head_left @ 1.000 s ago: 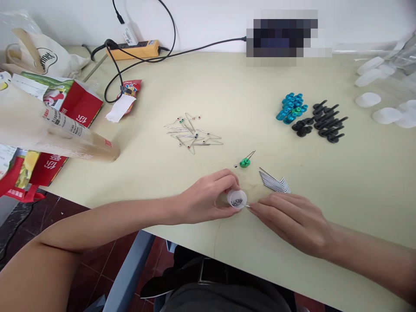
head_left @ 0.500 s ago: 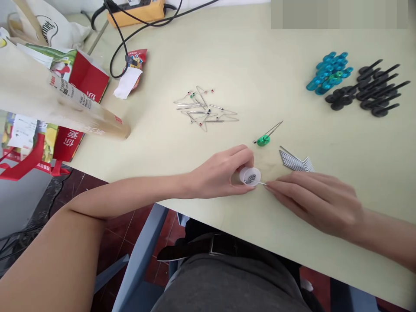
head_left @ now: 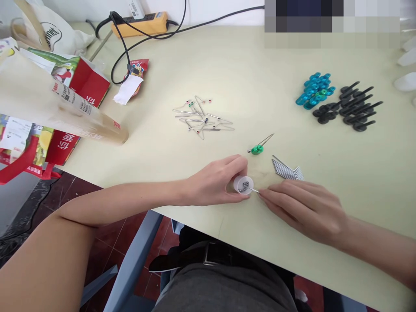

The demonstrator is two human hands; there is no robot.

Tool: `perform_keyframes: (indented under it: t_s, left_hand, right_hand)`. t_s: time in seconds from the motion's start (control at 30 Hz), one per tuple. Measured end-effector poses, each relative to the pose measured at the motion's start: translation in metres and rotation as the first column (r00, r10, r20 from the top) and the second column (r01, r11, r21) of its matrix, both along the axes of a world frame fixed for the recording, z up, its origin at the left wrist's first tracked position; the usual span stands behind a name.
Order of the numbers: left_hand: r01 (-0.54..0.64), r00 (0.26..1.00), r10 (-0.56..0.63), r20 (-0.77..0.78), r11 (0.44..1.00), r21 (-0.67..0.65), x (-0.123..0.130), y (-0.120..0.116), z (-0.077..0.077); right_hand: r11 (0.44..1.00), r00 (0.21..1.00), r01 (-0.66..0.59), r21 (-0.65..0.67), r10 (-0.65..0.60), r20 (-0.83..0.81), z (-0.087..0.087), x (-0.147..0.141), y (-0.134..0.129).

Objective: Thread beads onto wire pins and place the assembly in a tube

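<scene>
Fingers of my left hand (head_left: 219, 180) are wrapped round a small white cup (head_left: 238, 179) that holds small dark and silvery beads. My right hand (head_left: 302, 210) pinches a thin metal wire (head_left: 255, 190), whose far end reaches over the rim into the cup. Just beyond the cup stands a green piece (head_left: 257, 150) with thin wires sticking out of it. A stack of bent metal wires (head_left: 286, 168) lies on the table beyond my right hand. Farther back to the left is a loose pile of bent wires with small coloured beads (head_left: 203, 117).
On the pale table (head_left: 227, 60), blue pieces (head_left: 314, 89) and black pegs (head_left: 357, 106) stand at the right. A drink cup (head_left: 110, 130), red bag (head_left: 92, 82), snack wrapper (head_left: 138, 71), black cable (head_left: 208, 24) and orange power strip (head_left: 143, 26) occupy the left and back.
The camera view has shifted, so the table things appear lower and slightly farther left. Both hands keep their grips, with the wire still in the cup.
</scene>
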State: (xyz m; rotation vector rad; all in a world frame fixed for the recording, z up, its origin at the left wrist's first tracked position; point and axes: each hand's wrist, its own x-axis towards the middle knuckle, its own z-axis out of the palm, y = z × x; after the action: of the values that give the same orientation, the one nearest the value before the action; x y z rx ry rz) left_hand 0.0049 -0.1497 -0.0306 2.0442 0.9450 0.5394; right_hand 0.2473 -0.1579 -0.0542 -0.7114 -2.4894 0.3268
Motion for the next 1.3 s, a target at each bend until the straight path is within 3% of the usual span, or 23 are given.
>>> perform_keyframes:
  t_s: [0.1,0.17,0.77,1.3]
  left_hand:
    - [0.004,1.0,-0.004,-0.008,1.0,-0.009,0.0002,-0.0001,-0.0001]
    - [0.002,1.0,-0.002,-0.019,1.0,-0.011,0.0005,-0.0005,0.0002]
    - [0.007,0.999,-0.008,-0.046,1.0,-0.02,0.0013,-0.0025,0.0028]
    - [0.042,0.995,-0.033,-0.097,0.994,0.099,0.0017,-0.0032,0.0022]
  right_hand:
    - [0.979,0.997,-0.064,0.194,0.054,0.054,0.0009,-0.0011,0.0002]
    - [0.967,0.998,-0.062,0.245,0.056,0.032,0.0012,-0.0021,0.0004]
    - [0.959,0.997,-0.073,0.273,0.078,-0.008,0.0033,-0.0034,0.0014]
    - [0.957,0.998,-0.048,0.287,0.056,-0.019,0.0058,-0.0056,-0.0002]
